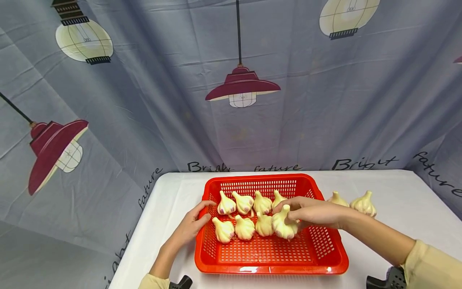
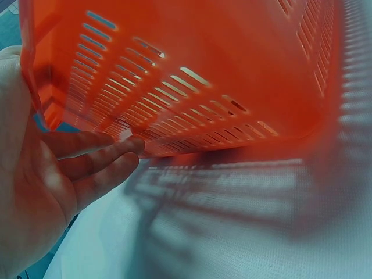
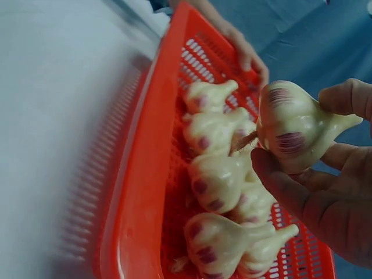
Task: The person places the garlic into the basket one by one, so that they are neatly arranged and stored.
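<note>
A red plastic basket (image 1: 270, 269) with slotted walls stands on the white table. Inside it, several pale garlic bulbs (image 1: 245, 228) with purple streaks lie in two rows. My right hand (image 1: 315, 212) pinches one garlic bulb (image 3: 290, 125) between thumb and fingers, above the basket's right part. In the right wrist view this bulb is raised over the others, stem towards the palm. At the basket's left side, my left hand (image 1: 190, 225) holds the rim. The left wrist view shows its fingers (image 2: 102, 165) against the outer slotted wall, with the thumb mostly hidden past the rim.
Two more garlic bulbs (image 1: 363, 204) sit on the table right of the basket, partly behind my right forearm. A grey curtain (image 1: 173, 100) printed with lamps hangs along the table's back edge. White cloth (image 1: 169, 196) covers the table (image 1: 393, 184).
</note>
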`<state>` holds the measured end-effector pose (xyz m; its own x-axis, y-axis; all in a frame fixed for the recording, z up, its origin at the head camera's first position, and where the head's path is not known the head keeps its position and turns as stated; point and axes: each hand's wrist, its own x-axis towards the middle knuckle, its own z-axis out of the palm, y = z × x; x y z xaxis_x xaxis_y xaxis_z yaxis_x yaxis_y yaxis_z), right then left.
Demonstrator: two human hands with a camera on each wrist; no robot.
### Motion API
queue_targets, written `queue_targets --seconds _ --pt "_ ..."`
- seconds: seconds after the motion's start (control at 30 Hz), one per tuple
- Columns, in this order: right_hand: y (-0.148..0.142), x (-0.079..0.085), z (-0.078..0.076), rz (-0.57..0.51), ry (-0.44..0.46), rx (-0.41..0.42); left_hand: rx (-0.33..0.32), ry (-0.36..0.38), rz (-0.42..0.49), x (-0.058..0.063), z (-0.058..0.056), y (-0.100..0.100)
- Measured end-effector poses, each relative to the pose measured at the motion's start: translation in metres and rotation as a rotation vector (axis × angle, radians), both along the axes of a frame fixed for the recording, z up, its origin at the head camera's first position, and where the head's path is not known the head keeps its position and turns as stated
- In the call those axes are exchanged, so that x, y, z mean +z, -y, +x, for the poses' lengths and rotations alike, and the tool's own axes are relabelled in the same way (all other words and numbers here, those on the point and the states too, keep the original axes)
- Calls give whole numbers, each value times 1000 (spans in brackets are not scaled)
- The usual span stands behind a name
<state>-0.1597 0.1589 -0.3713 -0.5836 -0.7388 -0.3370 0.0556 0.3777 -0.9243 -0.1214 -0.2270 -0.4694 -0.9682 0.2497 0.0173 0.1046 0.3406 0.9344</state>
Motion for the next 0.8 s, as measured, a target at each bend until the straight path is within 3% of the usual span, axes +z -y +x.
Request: queue_targets --seconds 0.2,0.57,0.8 --pt "16 -6 3 39 8 9 1 -6 -14 -2 -1 1" --pt "43 -16 11 -25 90 109 5 -7 -21 2 1 0" --pt "59 -16 15 33 78 91 1 -15 -39 1 -1 -1"
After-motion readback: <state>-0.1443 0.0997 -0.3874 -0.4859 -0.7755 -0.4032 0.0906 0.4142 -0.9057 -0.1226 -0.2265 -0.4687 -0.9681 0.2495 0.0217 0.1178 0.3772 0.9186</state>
